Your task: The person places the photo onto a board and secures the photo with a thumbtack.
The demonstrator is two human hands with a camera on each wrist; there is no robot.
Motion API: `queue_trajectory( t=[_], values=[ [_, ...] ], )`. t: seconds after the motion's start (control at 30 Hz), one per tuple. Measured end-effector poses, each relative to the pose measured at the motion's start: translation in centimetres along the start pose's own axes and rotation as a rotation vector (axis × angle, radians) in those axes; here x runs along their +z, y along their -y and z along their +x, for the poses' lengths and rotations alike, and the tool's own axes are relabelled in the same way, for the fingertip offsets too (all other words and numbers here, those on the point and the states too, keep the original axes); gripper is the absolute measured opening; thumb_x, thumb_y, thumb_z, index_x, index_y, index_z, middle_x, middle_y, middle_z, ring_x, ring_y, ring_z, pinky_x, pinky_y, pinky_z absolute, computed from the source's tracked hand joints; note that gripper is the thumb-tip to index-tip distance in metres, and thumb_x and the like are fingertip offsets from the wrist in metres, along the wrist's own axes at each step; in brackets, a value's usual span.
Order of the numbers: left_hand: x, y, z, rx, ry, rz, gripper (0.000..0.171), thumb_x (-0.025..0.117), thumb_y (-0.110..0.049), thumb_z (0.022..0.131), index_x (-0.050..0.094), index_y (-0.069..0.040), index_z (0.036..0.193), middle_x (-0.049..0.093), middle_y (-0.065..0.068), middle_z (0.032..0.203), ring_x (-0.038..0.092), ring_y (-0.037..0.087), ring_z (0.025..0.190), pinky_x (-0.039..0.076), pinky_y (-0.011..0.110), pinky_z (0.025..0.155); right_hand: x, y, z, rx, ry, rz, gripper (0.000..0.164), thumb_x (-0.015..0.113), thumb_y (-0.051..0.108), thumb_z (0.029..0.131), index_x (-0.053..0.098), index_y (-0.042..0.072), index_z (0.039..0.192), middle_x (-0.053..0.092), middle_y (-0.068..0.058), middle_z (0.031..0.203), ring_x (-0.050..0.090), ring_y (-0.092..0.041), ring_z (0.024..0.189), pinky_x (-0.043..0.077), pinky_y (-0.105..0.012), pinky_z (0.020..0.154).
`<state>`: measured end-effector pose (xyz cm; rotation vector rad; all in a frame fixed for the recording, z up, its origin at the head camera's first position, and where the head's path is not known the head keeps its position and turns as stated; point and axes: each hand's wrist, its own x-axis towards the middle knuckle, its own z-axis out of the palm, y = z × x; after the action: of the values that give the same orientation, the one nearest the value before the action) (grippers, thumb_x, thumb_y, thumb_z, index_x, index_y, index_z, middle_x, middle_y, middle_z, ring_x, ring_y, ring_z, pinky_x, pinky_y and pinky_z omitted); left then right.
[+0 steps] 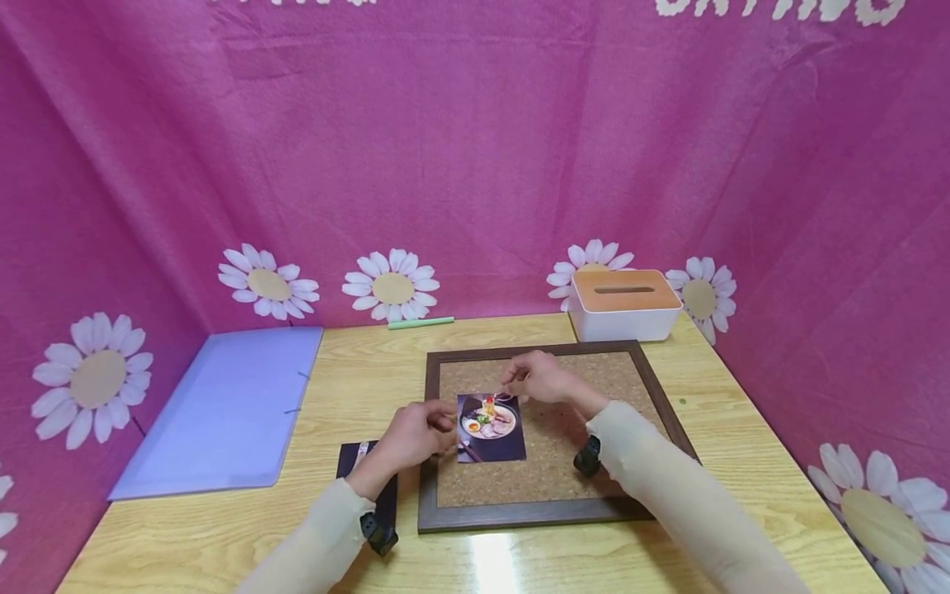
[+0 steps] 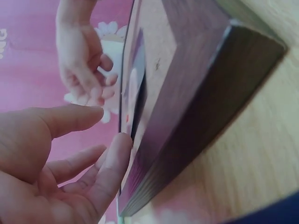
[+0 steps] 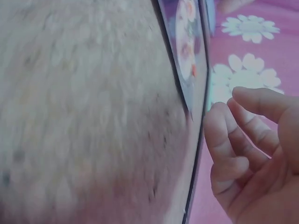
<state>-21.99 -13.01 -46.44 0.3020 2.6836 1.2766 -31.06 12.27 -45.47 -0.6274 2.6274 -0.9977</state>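
Note:
A square photo [image 1: 486, 441] of a noodle bowl lies on the left part of a cork board [image 1: 564, 478] with a dark wooden frame. My left hand [image 1: 419, 433] is at the photo's left edge, its thumb and forefinger parted. In the left wrist view, the forefinger [image 2: 117, 154] reaches over the frame close to the photo [image 2: 139, 79]. Over the photo's top right corner hovers my right hand [image 1: 538, 378]. Seen from the right wrist, this hand [image 3: 252, 144] has loosely bent fingers with a gap before the thumb, and nothing shows between them.
A dark flat item [image 1: 386, 503] lies partly under my left wrist. To the left is a translucent blue folder [image 1: 215, 412]. A green stick-like item [image 1: 420, 322] lies by the back cloth, and a white tissue box [image 1: 627, 322] with a wooden lid stands behind the board.

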Motion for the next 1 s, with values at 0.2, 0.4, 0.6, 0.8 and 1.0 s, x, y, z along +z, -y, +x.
queue_trajectory(
  t=[0.2, 0.4, 0.6, 0.8, 1.0],
  values=[
    [-1.7, 0.5, -0.9, -0.047, -0.068, -0.028, 0.034, 0.074, -0.013, 0.088, 0.070, -0.007, 0.121, 0.071, 0.005, 0.099, 0.068, 0.013, 0.077, 0.053, 0.027, 0.060, -1.6, -1.3, -1.2, -0.041, -0.041, 0.029, 0.010, 0.066, 0.008, 0.091, 0.072, 0.004, 0.099, 0.073, -0.008, 0.089, 0.068, -0.019, 0.075, 0.049, -0.027, 0.069],
    [-3.9, 1.0, -2.2, -0.073, -0.145, -0.012, 0.035, 0.076, -0.016, 0.088, 0.070, -0.008, 0.121, 0.073, 0.008, 0.105, 0.070, 0.017, 0.084, 0.057, 0.030, 0.067, -3.1, -2.5, -2.7, 0.007, -0.062, 0.013, 0.014, 0.065, 0.010, 0.093, 0.071, 0.004, 0.104, 0.073, -0.007, 0.093, 0.064, -0.016, 0.078, 0.046, -0.027, 0.067],
    [-6.1, 1.9, -3.8, -0.113, -0.171, -0.018, 0.040, 0.074, -0.017, 0.089, 0.066, -0.008, 0.128, 0.071, 0.011, 0.111, 0.070, 0.017, 0.085, 0.058, 0.031, 0.069, -4.8, -3.7, -4.2, 0.027, -0.087, 0.017, 0.016, 0.066, 0.012, 0.094, 0.072, 0.005, 0.108, 0.073, -0.005, 0.096, 0.061, -0.017, 0.084, 0.047, -0.028, 0.069],
    [-8.3, 3.3, -5.7, -0.134, -0.199, -0.006, 0.043, 0.072, -0.020, 0.092, 0.062, -0.006, 0.132, 0.068, 0.016, 0.116, 0.071, 0.022, 0.094, 0.059, 0.030, 0.071, -6.5, -5.2, -6.0, 0.041, -0.140, 0.019, 0.019, 0.065, 0.015, 0.095, 0.071, 0.006, 0.111, 0.071, -0.006, 0.097, 0.059, -0.019, 0.087, 0.048, -0.032, 0.073],
    [-9.6, 4.7, -7.3, -0.172, -0.229, 0.025, 0.043, 0.072, -0.020, 0.091, 0.063, -0.004, 0.130, 0.069, 0.016, 0.114, 0.071, 0.024, 0.094, 0.056, 0.026, 0.069, -7.9, -6.7, -7.6, 0.079, -0.176, 0.017, 0.022, 0.066, 0.019, 0.096, 0.070, 0.006, 0.113, 0.070, -0.008, 0.102, 0.060, -0.020, 0.092, 0.049, -0.031, 0.076]
  ],
)
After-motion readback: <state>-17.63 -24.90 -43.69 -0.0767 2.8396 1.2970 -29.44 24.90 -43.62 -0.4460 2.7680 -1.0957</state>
